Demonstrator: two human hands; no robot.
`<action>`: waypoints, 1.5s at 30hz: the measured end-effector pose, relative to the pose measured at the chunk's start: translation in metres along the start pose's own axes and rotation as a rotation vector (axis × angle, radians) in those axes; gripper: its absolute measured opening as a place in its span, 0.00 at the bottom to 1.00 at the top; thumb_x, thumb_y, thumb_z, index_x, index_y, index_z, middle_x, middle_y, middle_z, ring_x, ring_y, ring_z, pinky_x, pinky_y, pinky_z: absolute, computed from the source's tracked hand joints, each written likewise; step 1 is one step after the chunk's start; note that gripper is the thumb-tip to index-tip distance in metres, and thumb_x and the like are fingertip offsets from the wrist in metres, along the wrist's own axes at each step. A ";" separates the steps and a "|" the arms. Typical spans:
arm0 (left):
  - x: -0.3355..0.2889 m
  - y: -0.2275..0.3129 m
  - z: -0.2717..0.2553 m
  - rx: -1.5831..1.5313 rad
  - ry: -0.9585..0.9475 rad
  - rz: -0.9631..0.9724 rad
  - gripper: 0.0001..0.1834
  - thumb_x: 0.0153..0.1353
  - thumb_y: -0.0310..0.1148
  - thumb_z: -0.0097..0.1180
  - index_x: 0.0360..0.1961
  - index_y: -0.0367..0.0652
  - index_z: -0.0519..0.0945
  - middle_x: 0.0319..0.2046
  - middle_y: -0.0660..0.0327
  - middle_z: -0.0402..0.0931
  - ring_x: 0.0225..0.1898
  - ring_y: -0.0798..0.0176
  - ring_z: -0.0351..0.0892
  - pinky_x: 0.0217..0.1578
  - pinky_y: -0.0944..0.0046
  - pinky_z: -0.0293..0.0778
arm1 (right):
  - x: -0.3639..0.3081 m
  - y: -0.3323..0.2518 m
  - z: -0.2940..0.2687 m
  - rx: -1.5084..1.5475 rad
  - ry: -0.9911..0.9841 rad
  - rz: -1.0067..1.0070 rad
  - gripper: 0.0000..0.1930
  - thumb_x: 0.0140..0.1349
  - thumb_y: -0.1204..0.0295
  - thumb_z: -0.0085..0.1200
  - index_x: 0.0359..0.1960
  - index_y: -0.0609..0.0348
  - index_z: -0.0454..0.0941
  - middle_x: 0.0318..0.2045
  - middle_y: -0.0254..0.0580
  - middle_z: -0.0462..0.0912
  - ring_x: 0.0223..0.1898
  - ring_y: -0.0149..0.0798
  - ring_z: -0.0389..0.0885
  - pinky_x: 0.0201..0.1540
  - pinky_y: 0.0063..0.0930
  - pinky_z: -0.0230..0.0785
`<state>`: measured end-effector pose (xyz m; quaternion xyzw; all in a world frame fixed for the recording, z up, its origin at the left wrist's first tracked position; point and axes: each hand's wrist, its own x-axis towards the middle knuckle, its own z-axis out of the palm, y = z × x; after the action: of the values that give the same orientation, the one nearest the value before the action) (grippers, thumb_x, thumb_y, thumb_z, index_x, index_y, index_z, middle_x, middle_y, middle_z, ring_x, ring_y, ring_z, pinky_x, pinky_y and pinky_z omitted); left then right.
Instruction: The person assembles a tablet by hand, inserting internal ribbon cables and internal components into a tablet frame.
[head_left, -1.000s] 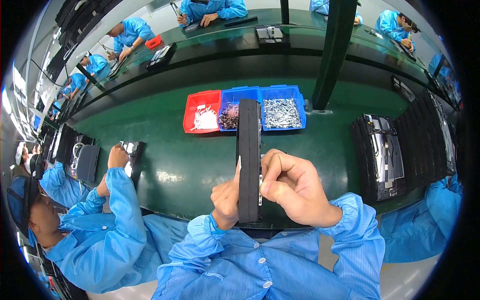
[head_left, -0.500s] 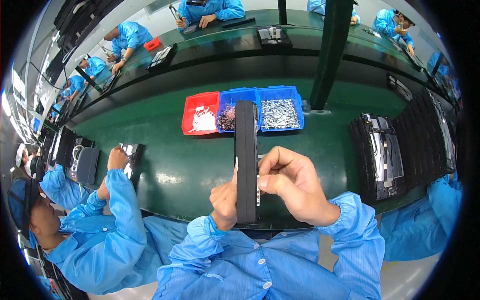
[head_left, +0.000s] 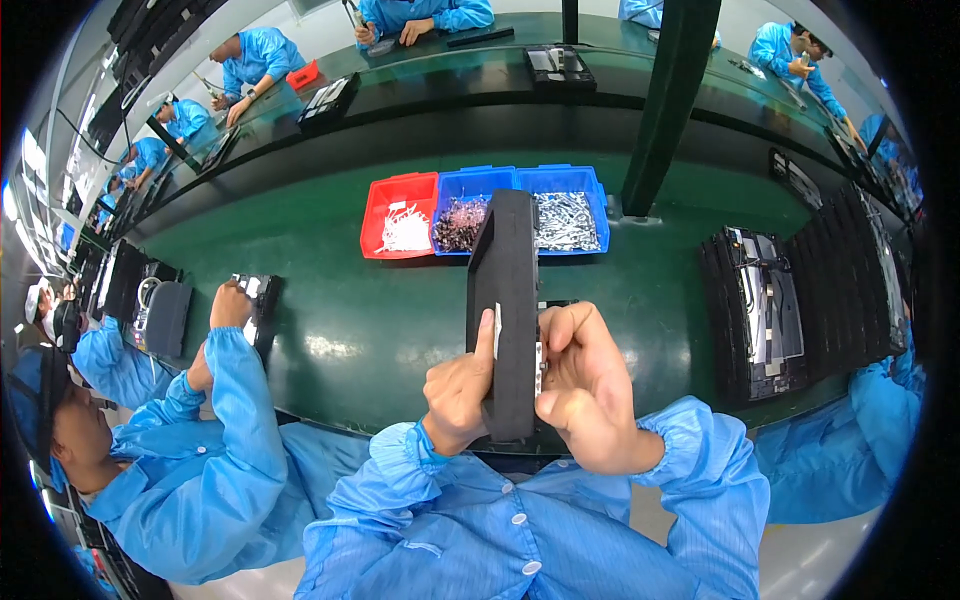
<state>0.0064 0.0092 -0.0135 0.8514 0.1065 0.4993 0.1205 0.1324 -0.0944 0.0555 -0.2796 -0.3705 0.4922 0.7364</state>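
Note:
A black rectangular device housing (head_left: 516,300) stands on edge in front of me, its narrow side facing up. On its left my left hand (head_left: 457,395) grips it, index finger stretched along the face beside a small white patch (head_left: 498,330). On the other side my right hand (head_left: 595,390) is closed, with curled fingers and the thumb against a silver strip (head_left: 540,370) with dark spots on the housing. Whatever lies between those fingers is hidden. A dark piece (head_left: 557,304) shows just above the right fingertips; its kind is unclear.
Beyond the housing sit a red bin (head_left: 372,220) of white pieces, a blue bin (head_left: 478,176) of dark and pinkish small parts, and a blue bin (head_left: 603,215) of silvery parts. Similar housings (head_left: 770,310) stand stacked at right. A green post (head_left: 668,110) rises behind. A co-worker's hand (head_left: 230,305) works at left.
The housing has turned slightly, showing more of its left face. My left index finger now extends along it. My right hand has shifted a little right and down, its thumb lower.

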 end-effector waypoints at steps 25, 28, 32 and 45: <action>0.027 -0.058 0.000 -0.437 -1.036 -0.852 0.36 0.62 0.45 0.65 0.62 0.29 0.70 0.44 0.50 0.79 0.39 0.62 0.81 0.38 0.63 0.77 | -0.099 0.057 -0.073 0.129 0.310 0.660 0.24 0.62 0.69 0.54 0.58 0.65 0.67 0.42 0.51 0.81 0.26 0.37 0.78 0.19 0.27 0.66; 0.019 -0.057 0.011 -0.409 -0.903 -0.664 0.23 0.63 0.40 0.63 0.53 0.33 0.80 0.39 0.49 0.81 0.35 0.56 0.81 0.36 0.60 0.76 | -0.112 0.075 -0.050 0.261 0.389 0.632 0.13 0.70 0.69 0.51 0.49 0.67 0.73 0.35 0.46 0.81 0.25 0.34 0.77 0.19 0.25 0.65; 0.020 -0.051 0.015 -0.342 -0.820 -0.423 0.13 0.60 0.25 0.59 0.46 0.35 0.84 0.32 0.51 0.80 0.34 0.53 0.81 0.35 0.60 0.76 | -0.110 0.075 -0.032 0.270 0.355 0.593 0.10 0.70 0.70 0.55 0.45 0.65 0.76 0.33 0.43 0.80 0.25 0.31 0.78 0.24 0.25 0.69; 0.027 -0.050 0.016 -0.288 -0.823 -0.341 0.11 0.60 0.23 0.60 0.44 0.41 0.86 0.32 0.52 0.81 0.32 0.49 0.80 0.33 0.56 0.75 | -0.093 0.061 -0.021 0.227 0.283 0.556 0.12 0.70 0.67 0.57 0.42 0.65 0.78 0.28 0.40 0.80 0.24 0.29 0.77 0.25 0.24 0.70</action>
<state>0.0303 0.0627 -0.0143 0.9236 0.1179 0.1031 0.3500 0.0955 -0.1605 -0.0285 -0.3517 -0.1171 0.6687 0.6445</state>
